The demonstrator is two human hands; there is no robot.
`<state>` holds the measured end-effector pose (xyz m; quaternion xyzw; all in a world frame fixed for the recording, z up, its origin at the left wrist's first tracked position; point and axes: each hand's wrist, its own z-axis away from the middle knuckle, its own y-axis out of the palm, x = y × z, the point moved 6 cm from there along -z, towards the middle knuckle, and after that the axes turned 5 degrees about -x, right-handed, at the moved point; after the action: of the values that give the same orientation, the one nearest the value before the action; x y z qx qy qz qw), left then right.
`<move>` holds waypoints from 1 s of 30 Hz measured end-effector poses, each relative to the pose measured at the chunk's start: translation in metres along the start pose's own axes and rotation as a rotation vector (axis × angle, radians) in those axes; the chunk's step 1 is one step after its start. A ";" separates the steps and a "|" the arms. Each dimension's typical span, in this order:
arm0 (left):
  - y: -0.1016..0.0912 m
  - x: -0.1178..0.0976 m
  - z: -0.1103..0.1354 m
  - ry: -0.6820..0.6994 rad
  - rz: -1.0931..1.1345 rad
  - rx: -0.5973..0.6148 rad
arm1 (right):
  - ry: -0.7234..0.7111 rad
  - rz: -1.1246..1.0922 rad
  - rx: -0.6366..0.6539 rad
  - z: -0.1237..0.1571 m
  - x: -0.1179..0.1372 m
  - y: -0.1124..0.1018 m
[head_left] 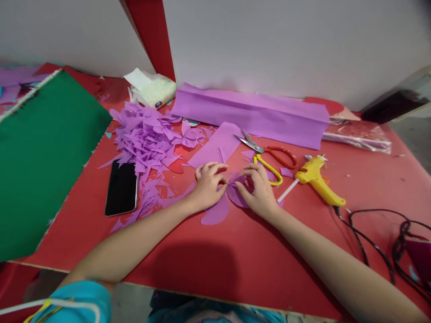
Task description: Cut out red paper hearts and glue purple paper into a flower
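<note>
At the middle of the table, my left hand (pixel 209 187) and my right hand (pixel 258 192) meet over a purple paper flower (pixel 217 211) with rounded petals. Left thumb and fingertips pinch it near its centre. The right fingers are curled closed on its right side, partly hiding it. Just beyond my right hand lie scissors (pixel 269 154) with one red and one yellow handle. A flat purple paper strip (pixel 215 146) lies in front of both hands. To the left is a heap of purple paper pieces (pixel 144 134).
A black phone (pixel 121 188) lies by the heap. A green board (pixel 50 166) covers the left side. Tissue pack (pixel 155 92) and folded purple sheet (pixel 249 112) are at the back. A yellow glue gun (pixel 318 177), with its black cord (pixel 367 240), lies right on the red table (pixel 202 260).
</note>
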<state>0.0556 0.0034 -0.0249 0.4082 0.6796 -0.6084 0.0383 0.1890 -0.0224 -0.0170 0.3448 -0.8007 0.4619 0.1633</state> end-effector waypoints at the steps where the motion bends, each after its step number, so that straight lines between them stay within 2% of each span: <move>1: -0.001 0.000 0.000 -0.014 0.007 -0.011 | 0.028 -0.024 -0.033 0.000 -0.003 -0.002; 4: -0.006 0.001 -0.001 -0.066 0.028 -0.060 | 0.133 -0.152 -0.055 0.001 -0.012 -0.003; 10: -0.013 0.002 -0.002 -0.094 0.061 -0.139 | 0.338 -0.371 0.128 0.007 -0.022 0.009; 15: -0.012 0.003 -0.002 -0.116 0.065 -0.135 | 0.454 -0.551 0.144 0.008 -0.025 0.010; 22: -0.010 0.004 -0.002 -0.110 0.072 -0.135 | 0.482 -0.585 0.042 0.006 -0.029 0.005; 27: -0.010 0.004 -0.001 -0.112 0.074 -0.129 | 0.504 -0.551 0.116 0.010 -0.030 0.009; 30: -0.010 0.004 -0.002 -0.115 0.073 -0.127 | 0.499 -0.540 0.112 0.011 -0.032 0.009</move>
<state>0.0475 0.0076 -0.0191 0.3937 0.6980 -0.5849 0.1252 0.2055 -0.0160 -0.0471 0.4288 -0.5898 0.5152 0.4503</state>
